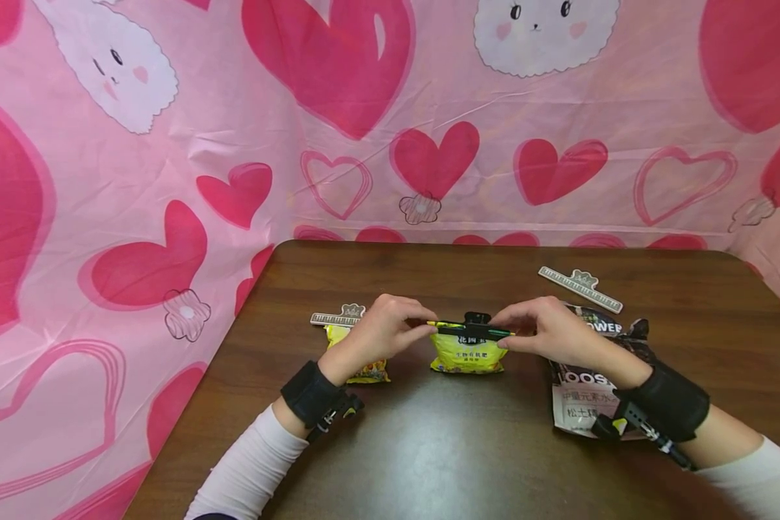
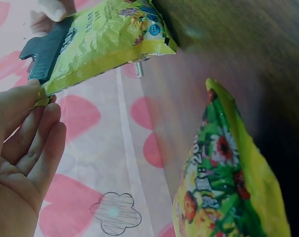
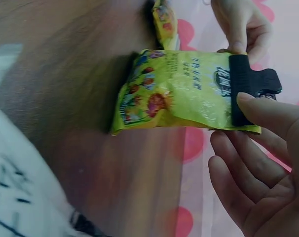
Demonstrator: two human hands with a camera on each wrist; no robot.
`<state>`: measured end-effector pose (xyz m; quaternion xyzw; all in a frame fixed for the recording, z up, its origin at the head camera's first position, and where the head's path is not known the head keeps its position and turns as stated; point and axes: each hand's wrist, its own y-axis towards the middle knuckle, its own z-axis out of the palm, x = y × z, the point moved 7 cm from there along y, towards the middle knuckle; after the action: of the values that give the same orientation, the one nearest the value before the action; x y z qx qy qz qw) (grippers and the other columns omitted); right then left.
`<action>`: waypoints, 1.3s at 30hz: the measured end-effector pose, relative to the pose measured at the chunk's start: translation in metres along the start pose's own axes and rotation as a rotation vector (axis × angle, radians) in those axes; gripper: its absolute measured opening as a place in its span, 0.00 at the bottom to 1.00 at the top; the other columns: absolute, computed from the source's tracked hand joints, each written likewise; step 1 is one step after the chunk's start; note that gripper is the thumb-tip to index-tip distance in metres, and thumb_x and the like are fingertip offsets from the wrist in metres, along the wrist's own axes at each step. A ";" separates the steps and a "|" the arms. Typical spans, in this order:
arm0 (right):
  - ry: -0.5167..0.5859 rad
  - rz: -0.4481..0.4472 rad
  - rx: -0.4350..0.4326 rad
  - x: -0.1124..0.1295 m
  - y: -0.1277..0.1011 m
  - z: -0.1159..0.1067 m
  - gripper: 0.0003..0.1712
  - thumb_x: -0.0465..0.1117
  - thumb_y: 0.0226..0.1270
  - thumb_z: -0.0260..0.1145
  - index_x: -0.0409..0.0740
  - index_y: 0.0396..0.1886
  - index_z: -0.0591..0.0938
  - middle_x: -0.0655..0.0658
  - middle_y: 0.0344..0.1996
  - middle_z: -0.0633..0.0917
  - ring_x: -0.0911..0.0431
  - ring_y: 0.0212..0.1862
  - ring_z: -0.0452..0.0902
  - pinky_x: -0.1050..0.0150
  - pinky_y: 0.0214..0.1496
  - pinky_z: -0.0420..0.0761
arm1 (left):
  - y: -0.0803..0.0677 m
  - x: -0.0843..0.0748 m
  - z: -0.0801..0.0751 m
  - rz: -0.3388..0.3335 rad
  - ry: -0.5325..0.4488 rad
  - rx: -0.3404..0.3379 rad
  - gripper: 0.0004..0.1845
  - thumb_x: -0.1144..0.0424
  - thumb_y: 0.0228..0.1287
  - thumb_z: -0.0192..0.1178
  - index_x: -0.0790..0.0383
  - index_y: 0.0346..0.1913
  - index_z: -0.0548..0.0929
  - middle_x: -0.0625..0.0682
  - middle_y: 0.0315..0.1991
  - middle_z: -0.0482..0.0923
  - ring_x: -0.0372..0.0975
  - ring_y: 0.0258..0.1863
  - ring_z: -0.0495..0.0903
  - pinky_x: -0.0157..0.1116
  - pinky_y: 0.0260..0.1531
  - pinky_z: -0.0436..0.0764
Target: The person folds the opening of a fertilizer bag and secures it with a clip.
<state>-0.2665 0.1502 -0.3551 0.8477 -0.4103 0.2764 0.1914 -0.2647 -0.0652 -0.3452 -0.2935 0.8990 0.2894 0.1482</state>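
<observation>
A yellow bag (image 1: pixel 469 355) with Chinese print and flower pictures stands at the middle of the table, a black clip (image 1: pixel 473 328) across its top edge. My left hand (image 1: pixel 390 331) pinches the bag's top corner at the clip's left end, thumb above and fingers beneath. On the other side my right hand (image 1: pixel 549 331) pinches the clip's right end and the bag's edge, its thumb (image 3: pixel 268 108) lying on the clip. The clip's handle points up and away from the bag. In the right wrist view the bag's flowered lower part (image 3: pixel 144 94) shows plainly.
Left of centre, partly behind my left arm, is a second yellow bag (image 1: pixel 372 372) with a white ruler-patterned clip (image 1: pixel 334 318). A dark and white bag (image 1: pixel 575 404) lies under my right forearm. Behind it rests another white clip (image 1: pixel 581 287) on the brown table (image 1: pixel 416 448).
</observation>
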 end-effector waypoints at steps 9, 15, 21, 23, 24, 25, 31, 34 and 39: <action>-0.011 -0.015 -0.053 -0.004 -0.002 0.001 0.12 0.40 0.59 0.74 0.50 0.44 0.89 0.53 0.38 0.90 0.66 0.29 0.74 0.69 0.30 0.76 | 0.002 0.001 0.001 -0.029 0.002 0.002 0.08 0.63 0.64 0.66 0.59 0.43 0.90 0.49 0.37 0.90 0.32 0.31 0.85 0.33 0.33 0.84; -0.024 -0.013 -0.073 -0.003 0.004 0.002 0.12 0.41 0.60 0.74 0.47 0.44 0.89 0.50 0.38 0.90 0.67 0.28 0.75 0.70 0.30 0.75 | 0.002 0.006 -0.002 -0.065 0.020 -0.002 0.07 0.64 0.65 0.66 0.60 0.42 0.90 0.50 0.36 0.90 0.32 0.30 0.85 0.29 0.34 0.83; -0.007 0.033 -0.067 -0.006 0.018 0.005 0.12 0.41 0.61 0.73 0.46 0.45 0.88 0.52 0.30 0.89 0.65 0.23 0.70 0.68 0.26 0.70 | 0.002 0.021 -0.007 -0.154 -0.023 0.026 0.07 0.63 0.66 0.64 0.60 0.43 0.90 0.51 0.33 0.89 0.36 0.22 0.78 0.27 0.27 0.74; 0.005 0.047 -0.059 -0.008 0.023 0.006 0.12 0.40 0.61 0.73 0.46 0.45 0.88 0.53 0.29 0.89 0.64 0.24 0.72 0.68 0.27 0.71 | 0.003 0.027 -0.008 -0.191 -0.046 0.041 0.08 0.62 0.67 0.64 0.59 0.43 0.90 0.51 0.33 0.89 0.35 0.22 0.76 0.27 0.27 0.73; 0.017 0.056 -0.052 -0.010 0.026 0.007 0.12 0.40 0.61 0.73 0.46 0.45 0.88 0.52 0.29 0.88 0.64 0.24 0.73 0.68 0.28 0.72 | 0.003 0.030 -0.008 -0.205 -0.055 0.050 0.08 0.62 0.67 0.64 0.59 0.43 0.90 0.51 0.34 0.89 0.34 0.23 0.76 0.28 0.27 0.74; 0.028 0.066 -0.045 -0.011 0.028 0.008 0.12 0.40 0.62 0.72 0.45 0.46 0.88 0.52 0.29 0.88 0.63 0.25 0.75 0.68 0.29 0.73 | 0.004 0.033 -0.009 -0.222 -0.059 0.058 0.08 0.62 0.67 0.64 0.59 0.44 0.90 0.50 0.34 0.89 0.33 0.23 0.75 0.28 0.27 0.74; 0.123 0.123 -0.007 -0.020 0.042 0.012 0.13 0.39 0.64 0.70 0.40 0.48 0.85 0.44 0.35 0.89 0.52 0.34 0.85 0.62 0.36 0.83 | 0.006 0.052 -0.010 -0.312 -0.089 0.097 0.09 0.62 0.67 0.64 0.59 0.45 0.90 0.50 0.38 0.89 0.33 0.27 0.76 0.29 0.29 0.76; 0.210 0.156 0.003 -0.025 0.048 0.015 0.13 0.36 0.65 0.69 0.36 0.48 0.83 0.39 0.38 0.89 0.49 0.36 0.87 0.55 0.40 0.86 | 0.009 0.061 -0.010 -0.339 -0.100 0.108 0.09 0.62 0.67 0.64 0.59 0.45 0.90 0.50 0.37 0.89 0.34 0.26 0.75 0.30 0.27 0.73; 0.285 0.201 0.013 -0.034 0.055 0.019 0.13 0.35 0.66 0.68 0.34 0.48 0.81 0.35 0.39 0.89 0.51 0.36 0.88 0.50 0.42 0.86 | 0.013 0.071 -0.007 -0.367 -0.087 0.141 0.09 0.62 0.67 0.64 0.59 0.45 0.90 0.51 0.37 0.89 0.35 0.24 0.73 0.30 0.26 0.69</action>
<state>-0.3216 0.1273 -0.3856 0.7560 -0.4600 0.4140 0.2135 -0.3289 -0.0923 -0.3655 -0.4287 0.8411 0.2061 0.2574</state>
